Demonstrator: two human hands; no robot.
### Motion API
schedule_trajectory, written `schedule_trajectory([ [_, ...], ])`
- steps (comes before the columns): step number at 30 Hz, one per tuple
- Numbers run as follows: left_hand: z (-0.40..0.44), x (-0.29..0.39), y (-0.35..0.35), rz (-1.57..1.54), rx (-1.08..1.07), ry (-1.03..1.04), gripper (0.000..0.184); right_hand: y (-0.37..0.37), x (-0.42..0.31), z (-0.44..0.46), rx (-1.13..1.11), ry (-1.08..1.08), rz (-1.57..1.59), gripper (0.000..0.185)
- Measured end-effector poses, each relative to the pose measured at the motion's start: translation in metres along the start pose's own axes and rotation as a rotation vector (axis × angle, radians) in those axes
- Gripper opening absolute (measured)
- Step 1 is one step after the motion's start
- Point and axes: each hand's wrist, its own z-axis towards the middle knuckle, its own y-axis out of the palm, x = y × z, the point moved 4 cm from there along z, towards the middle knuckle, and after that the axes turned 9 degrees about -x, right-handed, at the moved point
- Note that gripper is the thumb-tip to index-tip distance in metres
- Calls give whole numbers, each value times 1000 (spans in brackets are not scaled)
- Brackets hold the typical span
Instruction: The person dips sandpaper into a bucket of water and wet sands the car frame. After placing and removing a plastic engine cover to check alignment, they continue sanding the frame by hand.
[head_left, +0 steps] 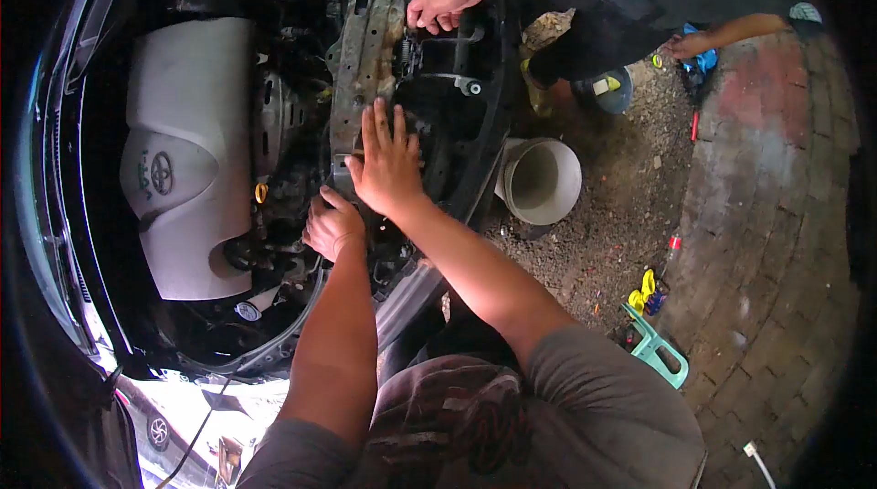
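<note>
Across the front of an open engine bay runs a worn metal crossbar (365,50). My right hand (388,164) lies on it with the fingers spread and holds nothing. Lower and to the left, my left hand (334,226) reaches down at the bar's inner edge, its fingers bent; whatever its fingertips touch is hidden. The grey engine cover (192,151) is left of my hands, with a yellow dipstick handle (261,192) beside it. Farther up the bar, a co-worker's hand (440,5) is at the latch area with curled fingers.
A white bucket (545,180) stands on gravel right of the car. Beyond it are a dark basin (610,90), a green plastic stool (656,347), yellow items (647,290) and a red tool (695,125). The co-worker's other hand (687,45) is near a blue bag (702,62).
</note>
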Motion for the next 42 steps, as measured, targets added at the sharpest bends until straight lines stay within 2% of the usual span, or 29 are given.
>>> schedule_trajectory([
  [3, -3, -3, -1, -11, 55, 30, 62, -6, 5, 17, 75, 15, 25, 92],
  [6, 1, -1, 1, -5, 70, 31, 62, -6, 5, 7, -30, 46, 16, 95],
  [9, 1, -2, 1, -29, 28, 45, 62, -2, 4, -9, -130, 63, -41, 95],
  [12, -1, -4, 1, -5, 18, 29, 62, 0, 12, 14, -103, 51, -5, 99],
  [15, -2, 0, -5, 30, -77, -13, 67, 2, 10, 7, -68, 45, 14, 104],
  [18, 0, 0, -1, -6, -11, 35, 63, 8, 0, -33, -223, 39, -14, 105],
  [22, -5, -4, 0, 2, 16, 16, 63, -5, 9, 9, -73, 27, 17, 103],
  [25, 0, -1, 0, -33, 16, 32, 64, -11, 10, 28, -54, 47, 43, 102],
  [27, -1, 3, -1, -35, 25, 48, 63, -6, 8, -2, -151, 46, 2, 104],
  [29, -3, 3, -4, -24, -57, -2, 63, 8, 3, -33, -275, 50, 33, 104],
  [31, -1, -2, 1, -11, -37, -4, 64, 5, 4, -24, -277, 47, -20, 104],
  [33, 4, -5, 6, 3, -14, -8, 65, -7, 11, 13, -90, 58, -29, 102],
  [34, 2, -3, 3, -4, -21, 2, 66, -12, 16, 32, -78, 62, -24, 101],
  [37, 2, -4, 5, -5, 31, 8, 66, -11, 10, 11, -107, 58, -3, 103],
  [39, 1, 1, 0, -11, 18, 16, 65, 0, 4, -24, -269, 45, -11, 106],
  [42, -2, -1, -1, 2, -83, -22, 65, 3, 5, -27, -247, 17, -6, 105],
])
